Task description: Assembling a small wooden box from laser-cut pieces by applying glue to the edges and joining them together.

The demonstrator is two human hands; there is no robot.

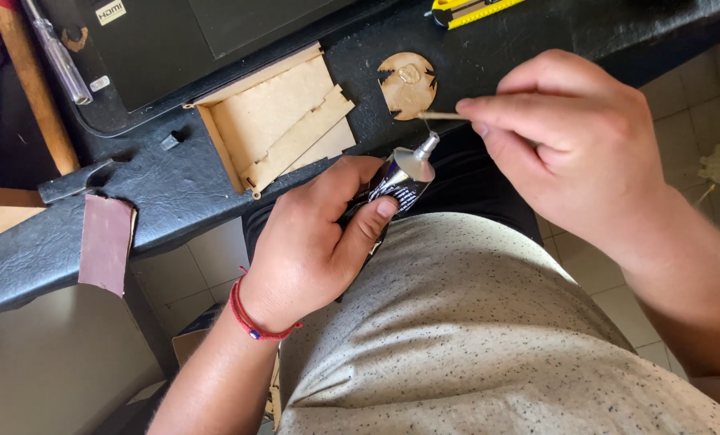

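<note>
A black leather-covered bench (174,193) is seen. On it are laid a wooden box frame (275,121), a round wooden disc (406,84), a sandpaper sheet (106,242), a yellow knife (473,11) and a dark laptop (182,48).

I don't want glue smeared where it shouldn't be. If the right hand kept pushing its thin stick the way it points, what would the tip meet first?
The right hand aims the stick leftward; its tip sits just above the glue tube's nozzle. Beyond it, likely the round wooden disc, though depth is unclear.
</note>
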